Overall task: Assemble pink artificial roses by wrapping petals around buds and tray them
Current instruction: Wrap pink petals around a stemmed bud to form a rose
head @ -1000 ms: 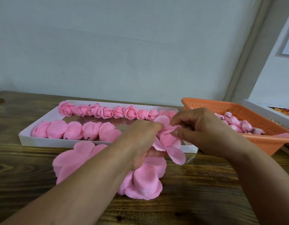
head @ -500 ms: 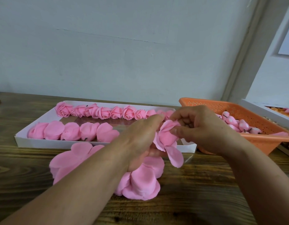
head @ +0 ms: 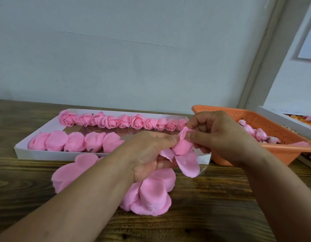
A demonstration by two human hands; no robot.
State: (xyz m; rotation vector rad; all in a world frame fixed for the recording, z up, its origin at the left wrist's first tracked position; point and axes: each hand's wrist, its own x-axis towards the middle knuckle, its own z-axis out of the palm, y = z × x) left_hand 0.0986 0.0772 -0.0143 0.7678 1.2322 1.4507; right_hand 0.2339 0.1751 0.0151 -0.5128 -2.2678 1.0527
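Note:
Both hands meet over the table on a half-wrapped pink rose (head: 182,148). My left hand (head: 147,154) grips it from below and the left, thumb against the petals. My right hand (head: 215,135) pinches the upper petal between thumb and forefinger. Loose petals of that rose hang down toward the table. A white tray (head: 22,151) behind holds a back row of finished roses (head: 112,121) and a front row of several wrapped ones (head: 74,141). Stacks of flat pink petals (head: 151,194) lie on the wood under my left wrist.
An orange perforated basket (head: 280,151) with pink-and-white buds (head: 259,134) stands at the right, touching the tray's corner. Another white box edge (head: 280,116) shows at far right. A pale wall runs behind the wooden table (head: 212,206).
The hands and rose stay in about the same place. My right fingers have folded the top petal further over the bud; the view shifted slightly.

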